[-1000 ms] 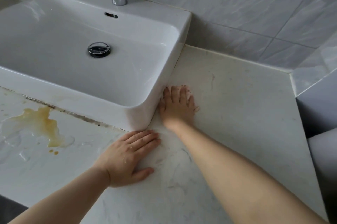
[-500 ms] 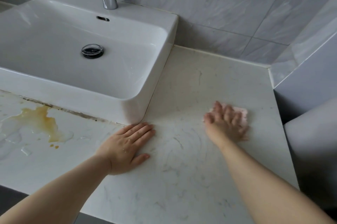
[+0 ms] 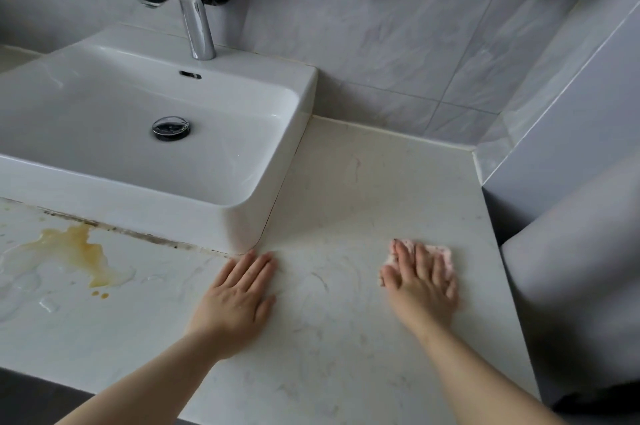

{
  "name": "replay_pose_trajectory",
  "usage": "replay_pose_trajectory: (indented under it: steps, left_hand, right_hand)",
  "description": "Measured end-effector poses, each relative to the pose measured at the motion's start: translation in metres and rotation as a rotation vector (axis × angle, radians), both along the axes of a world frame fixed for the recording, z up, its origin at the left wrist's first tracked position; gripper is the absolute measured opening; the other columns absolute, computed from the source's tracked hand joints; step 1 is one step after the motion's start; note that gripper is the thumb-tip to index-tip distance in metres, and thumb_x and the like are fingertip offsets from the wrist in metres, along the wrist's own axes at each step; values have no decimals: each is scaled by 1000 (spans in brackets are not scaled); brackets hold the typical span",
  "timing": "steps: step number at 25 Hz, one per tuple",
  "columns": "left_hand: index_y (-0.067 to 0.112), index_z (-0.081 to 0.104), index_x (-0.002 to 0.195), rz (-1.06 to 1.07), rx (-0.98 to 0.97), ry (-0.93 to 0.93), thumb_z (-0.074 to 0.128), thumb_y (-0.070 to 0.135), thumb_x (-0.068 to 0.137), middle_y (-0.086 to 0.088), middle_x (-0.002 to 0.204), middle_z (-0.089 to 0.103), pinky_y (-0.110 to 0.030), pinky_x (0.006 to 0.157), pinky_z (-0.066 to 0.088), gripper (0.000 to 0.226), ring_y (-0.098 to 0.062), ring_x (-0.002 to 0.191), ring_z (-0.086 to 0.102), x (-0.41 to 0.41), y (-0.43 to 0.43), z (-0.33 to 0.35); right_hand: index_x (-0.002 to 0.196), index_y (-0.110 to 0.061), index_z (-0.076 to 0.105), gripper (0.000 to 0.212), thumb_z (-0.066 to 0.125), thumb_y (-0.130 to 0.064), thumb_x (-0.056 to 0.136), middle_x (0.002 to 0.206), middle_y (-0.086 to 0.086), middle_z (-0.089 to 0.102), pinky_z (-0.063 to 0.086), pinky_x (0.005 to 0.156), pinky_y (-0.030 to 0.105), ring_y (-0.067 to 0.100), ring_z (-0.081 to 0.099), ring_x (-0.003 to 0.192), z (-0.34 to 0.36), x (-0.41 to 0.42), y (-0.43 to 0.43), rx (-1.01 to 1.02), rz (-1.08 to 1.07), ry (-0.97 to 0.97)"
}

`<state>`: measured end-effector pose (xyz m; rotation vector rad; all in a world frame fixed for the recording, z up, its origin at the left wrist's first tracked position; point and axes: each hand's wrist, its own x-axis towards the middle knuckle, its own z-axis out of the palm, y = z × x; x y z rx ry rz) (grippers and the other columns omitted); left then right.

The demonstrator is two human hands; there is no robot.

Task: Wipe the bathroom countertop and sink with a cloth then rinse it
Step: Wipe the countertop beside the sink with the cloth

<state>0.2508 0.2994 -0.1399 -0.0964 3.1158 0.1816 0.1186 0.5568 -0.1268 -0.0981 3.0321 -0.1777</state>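
Cloth (image 3: 445, 253), pink and small, lay flat on the pale countertop (image 3: 346, 203) to the right of the sink (image 3: 308, 95), near the counter's right edge. The right hand (image 3: 422, 286) rested palm-down on top of it, fingers straight and held close together, pressing it to the surface so that only its far and right edges showed. The left hand (image 3: 239, 293) lay flat on the bare counter just in front of the sink's near right corner, fingers straight and together, thumb out to the side (it held nothing). Well to the left, a brownish-yellow stain (image 3: 83, 248) sat in a patch of clear wetness in front of the basin, with dark grime along the seam there. A chrome faucet (image 3: 197, 26) stood at the back of the sink, and the drain stopper (image 3: 171, 127) sat in the basin floor.
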Motion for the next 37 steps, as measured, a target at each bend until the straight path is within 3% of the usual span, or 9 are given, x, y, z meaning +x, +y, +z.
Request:
replay_pose_trajectory:
  steps: [6, 8, 11, 13, 18, 22, 27, 31, 37]
  left_hand:
    - [8, 58, 124, 108, 12, -54, 9, 46, 97, -4, 129, 59, -28, 110, 2, 68, -21, 124, 45, 0, 18, 3]
    - [10, 47, 135, 169, 52, -34, 7, 52, 94, -3, 141, 46, -28, 110, -3, 71, -19, 133, 28, 2, 24, 5]
    - [19, 6, 149, 261, 61, 30, -10, 61, 74, 8, 154, -2, -31, 110, -15, 87, -9, 137, -14, 1, 37, 0]
    - [20, -7, 148, 355, 54, 5, -16, 63, 69, 10, 153, -15, -34, 112, -15, 91, -10, 138, -22, -3, 51, 3]
    - [19, -12, 147, 422, 29, -76, 7, 59, 91, 6, 155, -16, -38, 115, -12, 72, -15, 141, -21, -4, 60, 10]
    - [19, -12, 147, 406, 22, -91, 7, 57, 92, 7, 155, -16, -38, 115, -12, 70, -15, 140, -21, -4, 61, 11]
    - [18, -12, 147, 404, 15, -85, 5, 57, 91, 6, 155, -16, -39, 115, -10, 71, -16, 141, -21, -4, 62, 10]
    - [19, -11, 148, 396, 13, -78, 5, 57, 91, 6, 156, -15, -39, 116, -9, 70, -16, 141, -20, -2, 62, 10]
    - [24, -7, 148, 342, 24, -82, 6, 55, 92, 7, 156, -12, -41, 115, -10, 65, -14, 141, -19, -1, 61, 9]
  right_hand:
    - [128, -41, 52, 53, 40, -54, 77, 132, -8, 58, 30, 101, 49, 26, 55, 121, -11, 82, -59, -64, 526, 40]
    - [133, -42, 44, 57, 32, -57, 79, 137, -10, 54, 38, 101, 49, 24, 51, 125, -4, 58, -28, -22, 498, -20]
    - [146, -47, 10, 67, 4, -62, 81, 158, -11, 13, 10, 115, 47, 21, 11, 146, -1, 24, 28, 43, 211, 44]
    - [147, -45, 9, 58, 15, -58, 90, 159, -8, 10, 5, 116, 47, 23, 7, 146, -3, 36, 26, 14, 80, 36]
    - [134, -41, 45, 56, 37, -57, 81, 139, -8, 52, 26, 102, 52, 28, 48, 128, -16, 73, 9, 1, 525, 64]
    - [144, -52, 6, 59, 11, -63, 86, 158, -14, 6, 6, 114, 51, 22, 7, 146, -6, 7, 42, 52, 254, 23]
    - [142, -42, 33, 57, 18, -60, 90, 147, -5, 41, 14, 108, 46, 29, 33, 136, -11, 79, 50, -24, 349, 10]
    - [141, -54, -10, 66, -11, -71, 77, 155, -17, -8, -3, 114, 46, 22, -2, 147, -7, 35, 69, 38, 295, -6]
    - [147, -40, 19, 64, -1, -62, 90, 155, -7, 22, 3, 112, 42, 25, 17, 142, -12, 91, 82, 48, 335, 52]
